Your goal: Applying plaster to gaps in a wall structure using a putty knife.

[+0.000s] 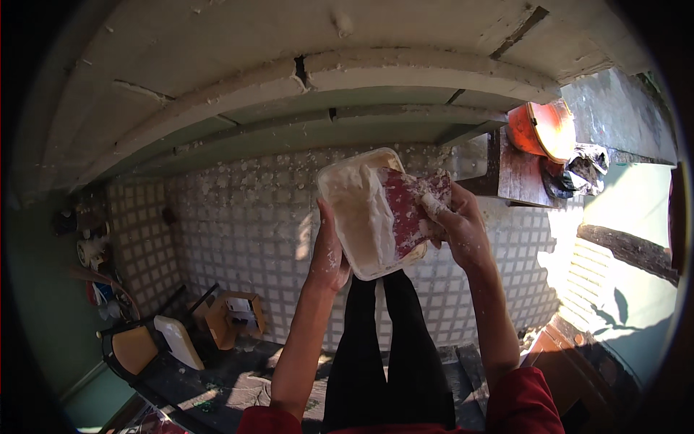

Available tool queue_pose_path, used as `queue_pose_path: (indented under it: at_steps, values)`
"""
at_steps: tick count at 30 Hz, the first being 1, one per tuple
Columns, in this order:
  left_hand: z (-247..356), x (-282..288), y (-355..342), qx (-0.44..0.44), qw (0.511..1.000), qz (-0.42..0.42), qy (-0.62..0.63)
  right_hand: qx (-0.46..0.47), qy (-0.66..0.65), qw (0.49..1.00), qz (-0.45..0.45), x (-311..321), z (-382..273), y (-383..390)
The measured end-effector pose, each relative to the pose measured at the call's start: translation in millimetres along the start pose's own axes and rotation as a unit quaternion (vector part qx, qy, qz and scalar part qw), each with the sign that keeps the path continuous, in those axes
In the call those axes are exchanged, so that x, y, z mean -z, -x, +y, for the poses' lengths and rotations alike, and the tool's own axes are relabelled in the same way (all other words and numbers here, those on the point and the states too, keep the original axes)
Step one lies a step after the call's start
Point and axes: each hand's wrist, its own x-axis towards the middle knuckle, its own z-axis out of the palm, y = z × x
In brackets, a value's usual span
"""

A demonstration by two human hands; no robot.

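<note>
A white rectangular plastic tub (385,153) is held tilted in front of me, with my left hand (330,253) gripping its left side. White paste (359,206) lies inside, heaped in a ridge along the scraper's edge. My right hand (464,228) closes around a flat dark red scraper (402,210), whose blade reaches into the tub from the right. White smears and lumps cover the blade and the fingers of that hand. The tub hides part of my left fingers.
An orange bucket (531,130) and a dark plastic bag (584,172) sit on a brown wooden table (524,173) at the right. A cracked ledge (397,69) spans the top. Lower left are a cardboard box (217,322) and a chair (130,351), on the tiled floor (246,231).
</note>
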Motion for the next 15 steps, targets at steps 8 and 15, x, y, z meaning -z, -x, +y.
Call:
queue_pose_path:
  at_steps: [8,15]
  values:
    - [-11,-34,-26,-0.07,0.996,-0.026,0.043,0.086,-0.024,0.996,-0.005,29,-42,-8]
    - [-14,-53,-45,-0.107,0.992,0.004,0.069,0.188,-0.048,0.976,0.1,56,-61,-31]
